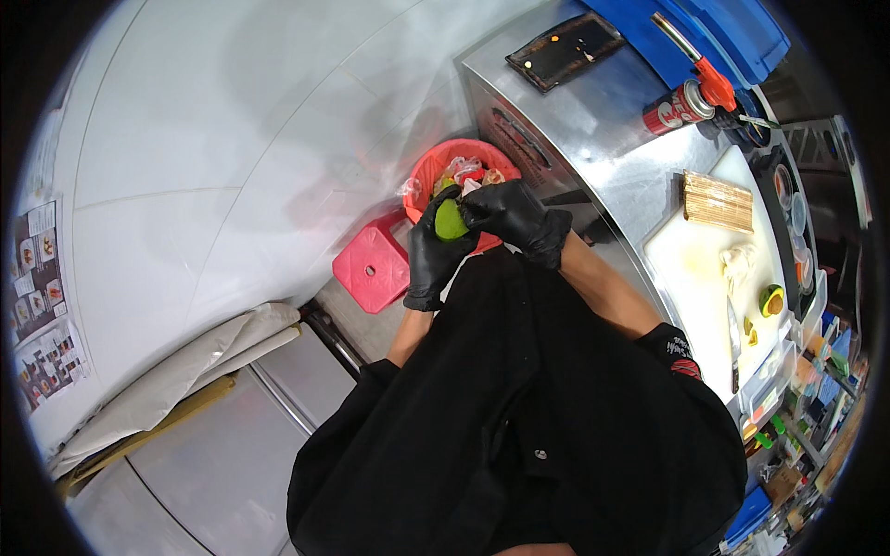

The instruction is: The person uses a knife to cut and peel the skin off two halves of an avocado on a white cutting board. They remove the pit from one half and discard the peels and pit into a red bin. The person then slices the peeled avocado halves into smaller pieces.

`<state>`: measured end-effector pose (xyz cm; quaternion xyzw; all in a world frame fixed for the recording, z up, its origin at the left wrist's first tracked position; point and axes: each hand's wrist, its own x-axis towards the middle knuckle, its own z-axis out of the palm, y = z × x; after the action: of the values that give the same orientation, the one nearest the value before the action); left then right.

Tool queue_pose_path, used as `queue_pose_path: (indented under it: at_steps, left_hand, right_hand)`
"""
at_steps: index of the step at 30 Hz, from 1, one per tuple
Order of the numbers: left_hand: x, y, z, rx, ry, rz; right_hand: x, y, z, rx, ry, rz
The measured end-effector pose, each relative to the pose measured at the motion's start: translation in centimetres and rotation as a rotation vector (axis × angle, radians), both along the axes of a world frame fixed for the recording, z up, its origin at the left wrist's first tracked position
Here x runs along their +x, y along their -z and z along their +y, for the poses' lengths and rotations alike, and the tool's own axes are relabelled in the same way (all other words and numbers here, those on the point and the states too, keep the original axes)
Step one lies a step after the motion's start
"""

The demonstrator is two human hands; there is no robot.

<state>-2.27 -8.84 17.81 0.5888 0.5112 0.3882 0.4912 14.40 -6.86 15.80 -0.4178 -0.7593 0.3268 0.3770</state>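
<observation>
Both my hands wear black gloves and are over a red bin (464, 147) holding plastic and food scraps. My left hand (432, 254) grips a green avocado piece (450, 221), its smooth flesh facing up. My right hand (509, 217) touches the avocado's right side with bent fingers; whether it also holds a bit of peel cannot be seen. On the white cutting board (685, 260) to the right lie an avocado half with its pit (771, 301), a kitchen knife (733, 340), a crumpled whitish cloth or wrap (738, 264) and a bamboo rolling mat (718, 201).
A pink plastic stool (372, 267) stands beside the bin. The steel counter (612, 156) carries a gas torch on a canister (678, 108), a dark rectangular tray (564, 52) and blue containers (737, 35). Clear food containers (772, 375) line the board's far side.
</observation>
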Motion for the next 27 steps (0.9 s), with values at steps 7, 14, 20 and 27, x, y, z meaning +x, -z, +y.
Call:
queue_pose_path:
  at_steps: [7, 14, 20, 27]
  left_hand:
    - [0.3, 0.3, 0.0, -0.168, -0.033, -0.140]
    - [0.1, 1.3, 0.2, -0.147, -0.087, -0.247]
    - [-0.3, -0.6, 0.5, -0.118, 0.061, -0.056]
    - [-0.4, -1.2, 0.7, 0.106, 0.149, 0.181]
  right_hand:
    - [0.5, 1.4, 0.1, -0.401, 0.081, 0.345]
    - [0.2, 0.1, 0.2, -0.316, 0.059, 0.315]
    - [1.3, 0.0, 0.6, -0.129, -0.077, 0.047]
    - [1.4, -2.6, 1.0, 0.219, -0.119, -0.349]
